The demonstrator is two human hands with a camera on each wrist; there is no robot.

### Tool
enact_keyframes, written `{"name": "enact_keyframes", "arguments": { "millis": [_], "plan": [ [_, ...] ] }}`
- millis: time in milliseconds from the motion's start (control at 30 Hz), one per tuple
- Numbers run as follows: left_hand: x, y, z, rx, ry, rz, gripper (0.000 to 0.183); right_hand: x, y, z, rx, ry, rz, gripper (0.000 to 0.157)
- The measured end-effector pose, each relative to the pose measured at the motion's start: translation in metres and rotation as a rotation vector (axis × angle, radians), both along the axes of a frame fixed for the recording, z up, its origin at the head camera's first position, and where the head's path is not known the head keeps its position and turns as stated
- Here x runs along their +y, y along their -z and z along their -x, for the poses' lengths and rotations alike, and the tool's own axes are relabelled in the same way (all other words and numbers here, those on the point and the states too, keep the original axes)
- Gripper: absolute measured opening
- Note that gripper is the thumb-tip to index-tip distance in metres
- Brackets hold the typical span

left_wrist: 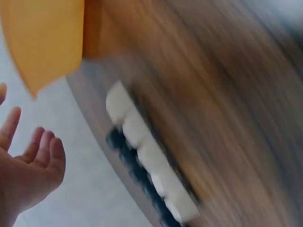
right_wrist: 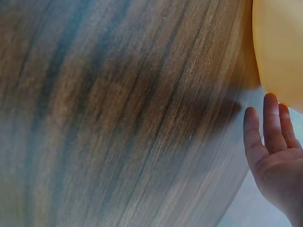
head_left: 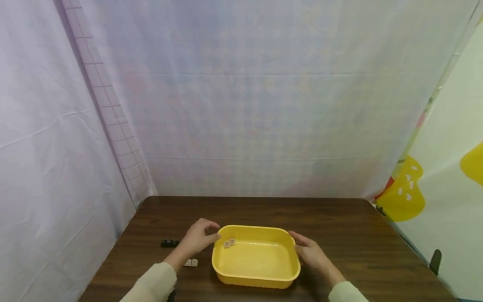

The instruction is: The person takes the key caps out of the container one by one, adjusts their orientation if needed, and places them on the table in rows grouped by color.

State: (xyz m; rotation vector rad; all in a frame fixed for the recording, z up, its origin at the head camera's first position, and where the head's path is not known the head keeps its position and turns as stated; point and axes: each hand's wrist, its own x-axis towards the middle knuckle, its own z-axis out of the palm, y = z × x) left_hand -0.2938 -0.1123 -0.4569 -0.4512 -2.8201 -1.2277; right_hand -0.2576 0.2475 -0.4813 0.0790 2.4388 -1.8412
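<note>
A yellow plastic basin [head_left: 256,277] stands on the brown table, with two small pale cubes [head_left: 229,243] bearing dark marks against its inner left side. My left hand [head_left: 198,238] is at the upper left rim, fingers loosely bent and thumb apart; in the left wrist view that hand [left_wrist: 35,170] shows a gap to the basin [left_wrist: 47,42]. On the other side, my right hand [head_left: 310,251] has its fingers stretched along the right rim. The right wrist view shows this hand [right_wrist: 277,156] with straight fingertips right at the basin wall [right_wrist: 281,52]. Neither hand grips anything.
Left of the basin lie a row of white blocks [left_wrist: 151,153] and a row of black ones [left_wrist: 142,177], partly covered by my left arm in the head view. Pale curtains [head_left: 249,105] hang behind the wood-grain table [head_left: 339,218] and along its sides.
</note>
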Motion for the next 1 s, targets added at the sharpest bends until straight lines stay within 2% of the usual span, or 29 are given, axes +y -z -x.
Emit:
{"name": "enact_keyframes", "arguments": {
  "millis": [267, 500, 800, 1000],
  "plan": [
    [0.031, 0.012, 0.004, -0.018, 0.031, 0.053, 0.029, 0.000, 0.000, 0.000, 0.000, 0.010, -0.012, 0.048],
    [0.046, 0.017, 0.012, 0.013, 0.039, 0.194, 0.026, 0.000, 0.001, 0.000, 0.004, 0.007, -0.014, 0.048],
    [0.061, 0.016, 0.018, 0.064, 0.027, 0.449, 0.014, 0.000, 0.001, -0.001, 0.006, 0.024, -0.014, 0.048],
    [0.063, 0.016, 0.017, 0.049, 0.017, 0.490, 0.016, 0.001, 0.000, -0.001, 0.022, -0.003, -0.022, 0.049]
  ]
}}
